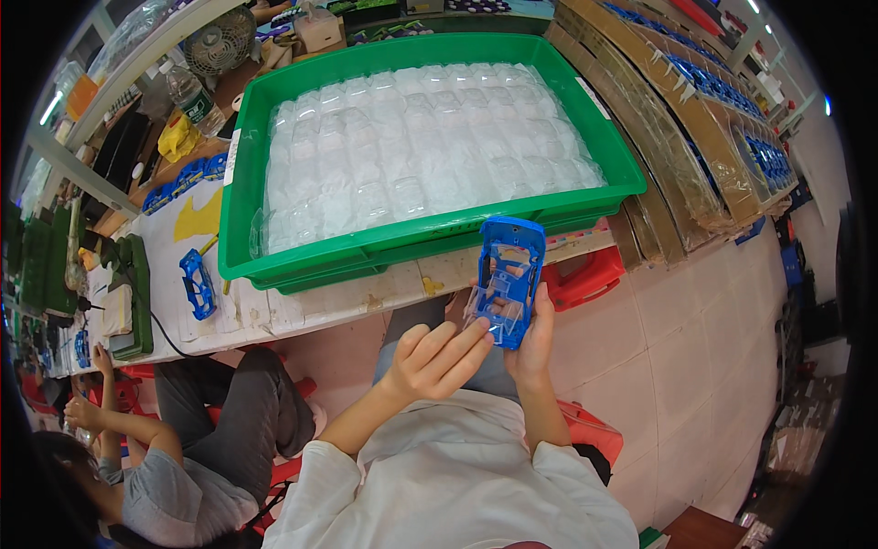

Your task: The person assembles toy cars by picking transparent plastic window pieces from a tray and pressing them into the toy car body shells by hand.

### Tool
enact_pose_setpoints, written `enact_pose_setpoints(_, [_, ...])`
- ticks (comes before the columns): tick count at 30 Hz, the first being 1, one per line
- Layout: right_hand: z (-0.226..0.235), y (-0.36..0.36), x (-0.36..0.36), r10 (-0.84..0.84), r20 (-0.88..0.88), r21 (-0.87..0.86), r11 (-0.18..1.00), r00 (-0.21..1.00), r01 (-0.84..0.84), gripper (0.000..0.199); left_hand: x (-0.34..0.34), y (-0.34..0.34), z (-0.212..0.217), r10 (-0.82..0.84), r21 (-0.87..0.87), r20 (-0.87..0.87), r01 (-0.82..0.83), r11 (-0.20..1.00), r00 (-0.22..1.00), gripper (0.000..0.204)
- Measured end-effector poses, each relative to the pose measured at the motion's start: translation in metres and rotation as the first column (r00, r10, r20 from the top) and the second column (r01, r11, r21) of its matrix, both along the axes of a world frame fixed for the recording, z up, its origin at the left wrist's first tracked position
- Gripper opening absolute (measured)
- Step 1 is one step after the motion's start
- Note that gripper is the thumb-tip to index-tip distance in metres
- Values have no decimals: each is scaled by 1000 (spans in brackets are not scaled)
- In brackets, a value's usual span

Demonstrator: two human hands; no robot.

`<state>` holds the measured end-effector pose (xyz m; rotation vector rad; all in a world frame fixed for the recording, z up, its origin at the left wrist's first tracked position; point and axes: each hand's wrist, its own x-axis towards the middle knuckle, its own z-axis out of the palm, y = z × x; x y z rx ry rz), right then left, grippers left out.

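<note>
Workshop clutter fills the far left, where a pale counter [274, 311] runs across the view with a tiled floor [695, 366] below it. At the lower left a seated co-worker in a grey top [160, 494] bends over their own work beside the counter, well apart from the person's hands. On the counter near that side lie a dark green block [137, 293] and a loose blue car shell [198, 284]. Further back stand a plastic bottle [194, 99] and a small desk fan [219, 41].

A large green tray [242, 192] takes up the middle of the counter, and it is filled with stacked clear plastic parts [412, 137].

In front of the tray, below the counter edge, the person's left hand [434, 359] is half open, its fingers stretched toward the lower end of a blue toy car body [508, 279] and touching a clear plastic insert [494, 306] seated in it. The right hand [533, 343] is closed around the lower right side of the car body, gripping it from behind with the thumb on its edge. The body is held upright, hollow side toward the camera, just over the tray's front rim in the picture.

To the right a red stool [585, 274] shows under the counter, and long cardboard trays [677, 119] of blue parts stretch away along the right side.
</note>
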<state>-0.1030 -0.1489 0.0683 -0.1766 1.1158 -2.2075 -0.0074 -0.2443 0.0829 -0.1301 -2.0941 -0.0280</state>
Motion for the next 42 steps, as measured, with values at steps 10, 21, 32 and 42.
enact_pose_setpoints(10, [7, 1, 5, 36, -148, -44, 998, 988, -43, 49, 16, -16, 4, 69, -157, -61, -78, 984, 996, 13])
enact_pose_setpoints(21, [6, -2, 9, 111, -266, -3, 993, 958, -116, 50, 30, -25, 7, 195, -222, -130, -220, 950, 972, 9])
enact_pose_setpoints(32, [9, -5, 9, 10, -325, 80, 997, 946, 17, 52, 21, -14, 10, 172, -378, -62, -183, 908, 983, 15])
enact_pose_setpoints(42, [-3, -1, 3, 68, 30, -178, 982, 997, -61, 47, 29, 8, -13, 2, -52, -54, -5, 999, 999, 16])
